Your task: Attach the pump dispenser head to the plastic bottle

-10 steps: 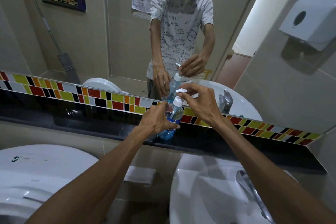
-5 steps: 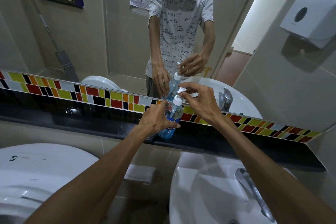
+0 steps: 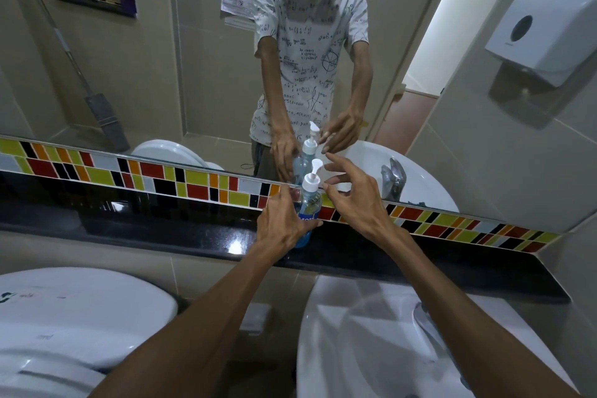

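Observation:
A clear plastic bottle (image 3: pixel 310 207) with blue liquid and a blue label stands upright on the black ledge (image 3: pixel 193 233) in front of the mirror. A white pump dispenser head (image 3: pixel 312 178) sits on its neck, nozzle pointing right. My left hand (image 3: pixel 284 220) wraps around the bottle's body. My right hand (image 3: pixel 355 197) hovers just right of the pump with fingers spread, touching nothing. The mirror repeats bottle, pump and both hands.
A white sink (image 3: pixel 371 342) with a chrome tap (image 3: pixel 429 323) lies below the ledge at the right. A white toilet lid (image 3: pixel 74 310) is at the lower left. A paper dispenser (image 3: pixel 546 32) hangs on the right wall. Coloured tiles (image 3: pixel 161 178) edge the mirror.
My right hand has let go of the pump head and drawn back to the right with fingers spread. My left hand still holds the bottle on the ledge.

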